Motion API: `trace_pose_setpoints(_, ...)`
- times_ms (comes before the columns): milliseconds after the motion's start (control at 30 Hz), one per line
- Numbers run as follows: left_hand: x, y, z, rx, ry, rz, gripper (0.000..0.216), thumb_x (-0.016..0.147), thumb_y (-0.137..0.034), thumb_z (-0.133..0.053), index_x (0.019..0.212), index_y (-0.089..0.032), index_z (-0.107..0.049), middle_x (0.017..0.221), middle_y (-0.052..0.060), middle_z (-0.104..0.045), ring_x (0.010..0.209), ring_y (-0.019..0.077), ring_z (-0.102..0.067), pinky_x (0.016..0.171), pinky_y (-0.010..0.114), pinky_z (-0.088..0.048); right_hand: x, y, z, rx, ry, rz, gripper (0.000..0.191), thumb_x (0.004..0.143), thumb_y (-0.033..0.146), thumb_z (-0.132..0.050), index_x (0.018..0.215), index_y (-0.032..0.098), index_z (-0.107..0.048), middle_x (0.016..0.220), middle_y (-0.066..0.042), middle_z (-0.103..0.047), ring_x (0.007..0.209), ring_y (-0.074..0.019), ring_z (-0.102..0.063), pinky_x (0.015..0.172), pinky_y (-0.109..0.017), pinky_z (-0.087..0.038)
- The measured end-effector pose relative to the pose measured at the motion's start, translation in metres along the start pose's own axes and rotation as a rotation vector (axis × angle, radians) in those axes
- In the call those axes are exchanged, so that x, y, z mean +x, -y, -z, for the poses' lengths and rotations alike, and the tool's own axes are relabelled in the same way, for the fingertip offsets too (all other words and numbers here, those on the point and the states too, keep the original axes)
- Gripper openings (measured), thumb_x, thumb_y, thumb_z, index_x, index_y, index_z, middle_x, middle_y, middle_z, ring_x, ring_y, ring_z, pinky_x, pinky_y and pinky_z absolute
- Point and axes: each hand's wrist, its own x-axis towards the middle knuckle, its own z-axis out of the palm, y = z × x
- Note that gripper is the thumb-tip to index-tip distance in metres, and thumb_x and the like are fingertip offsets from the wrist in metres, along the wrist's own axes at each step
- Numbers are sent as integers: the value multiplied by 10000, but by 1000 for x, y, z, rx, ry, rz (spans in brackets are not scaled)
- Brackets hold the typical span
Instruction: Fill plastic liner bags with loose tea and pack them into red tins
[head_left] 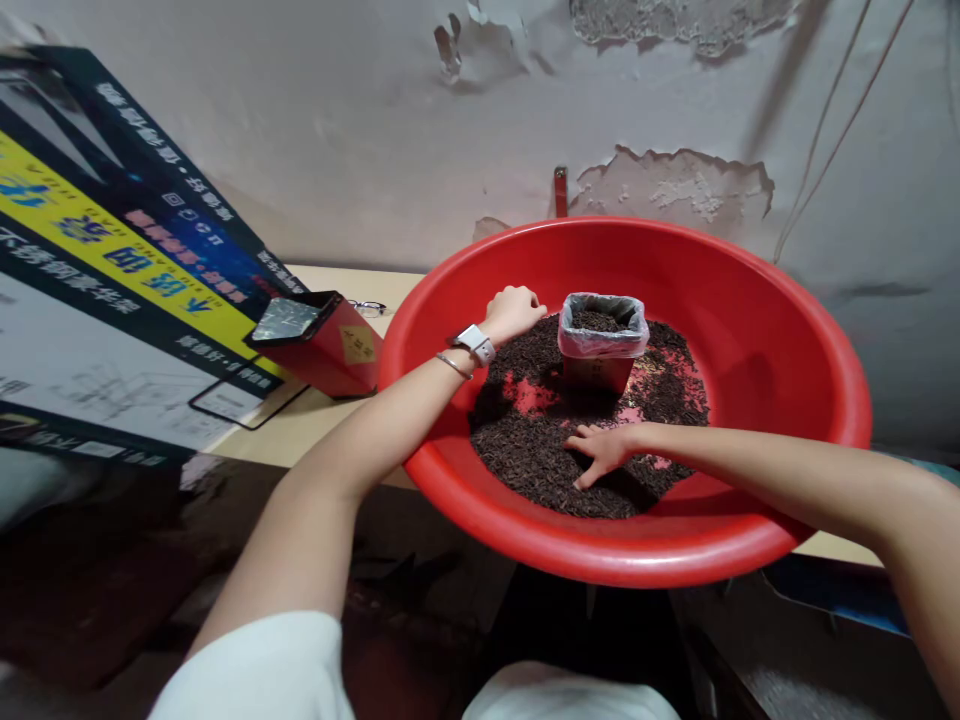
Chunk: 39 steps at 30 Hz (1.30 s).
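Note:
Loose dark tea leaves cover much of the bottom of a wide red plastic basin. Amid them stands a red tea box, upright, with a clear plastic liner folded over its rim and tea inside it. My left hand, with a watch at the wrist, is over the leaves to the left of the box, apart from it. Its fingers are curled in, and whatever they may hold is hidden. Low in front of the box, my right hand rests on the leaves, thumb and fingers spread.
Left of the basin, a second red box with a foil-like opening lies on the pale table, near eyeglasses. A large printed carton leans at the left. The peeling wall rises close behind the basin.

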Motion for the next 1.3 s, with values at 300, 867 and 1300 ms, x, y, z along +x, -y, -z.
trace_pose_setpoints(300, 3, 4, -12, 189, 235, -70, 385, 845, -453, -548, 1039, -207, -772, 1075, 140, -743, 1031, 322, -671, 850, 365, -524, 7, 2, 1, -84, 14, 53, 551, 815, 276, -729, 1329, 106, -622, 1054, -120, -736, 921, -218, -698, 752, -230, -495)
trace_pose_setpoints(867, 3, 2, -10, 247, 274, -75, 421, 863, -483, -509, 1074, -214, -755, 1145, 126, -730, 1055, 304, -672, 831, 326, -523, -44, -36, 108, 160, -1150, 6, 300, 856, 225, -630, 1137, 192, -729, 1109, -80, -726, 1019, -247, -643, 927, -387, -472)
trace_pose_setpoints(1300, 6, 9, -43, 193, 728, -245, 293, 686, -362, -688, 921, -211, -779, 943, 60, -766, 909, 229, -666, 826, 275, -491, -47, -13, 93, -349, -1155, 85, 261, 938, 194, -456, 1053, 202, -690, 1164, -126, -667, 1117, -294, -512, 951, -447, -343)
